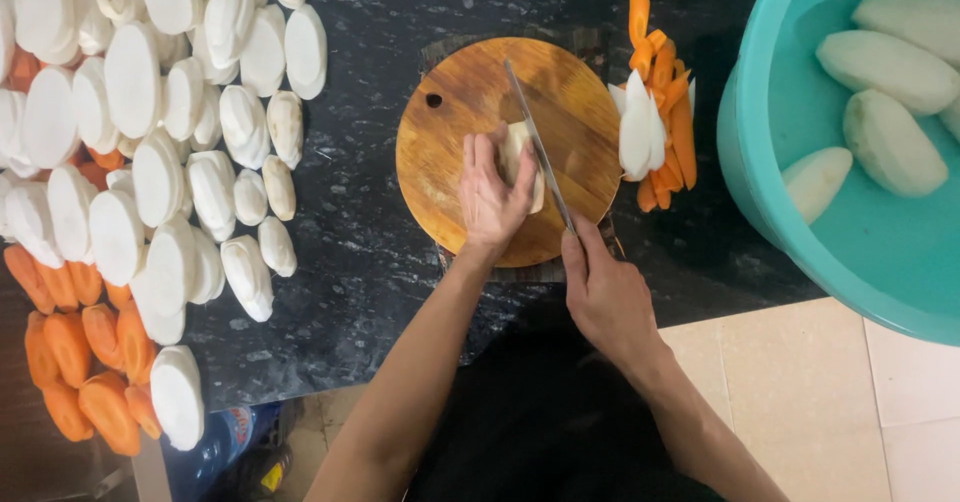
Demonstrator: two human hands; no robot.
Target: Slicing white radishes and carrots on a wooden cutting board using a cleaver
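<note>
A pale, peeled radish piece [518, 152] lies on a round wooden board [450, 132], near the board's middle. The left hand [492, 194] presses down on the piece from the near side, fingers curled over its top and covering much of it. A knife [538, 147] with a long thin blade runs along the piece's right edge, tip pointing away from the person toward the board's far rim. The right hand [603, 292] is closed around the knife's handle, forefinger stretched along the top near the blade. The board sits on a dark speckled counter [370, 252]. Just off the board's right edge lies a small heap of orange carrot strips [672, 112] with a few white radish strips [640, 127] on top. Farther right, a teal tub [760, 152] holds several whole peeled radishes [885, 142]. On the counter's left side, well apart from the board, spreads a large pile of white radish slices [160, 152], with carrot slices [90, 362] beneath and in front of it.
</note>
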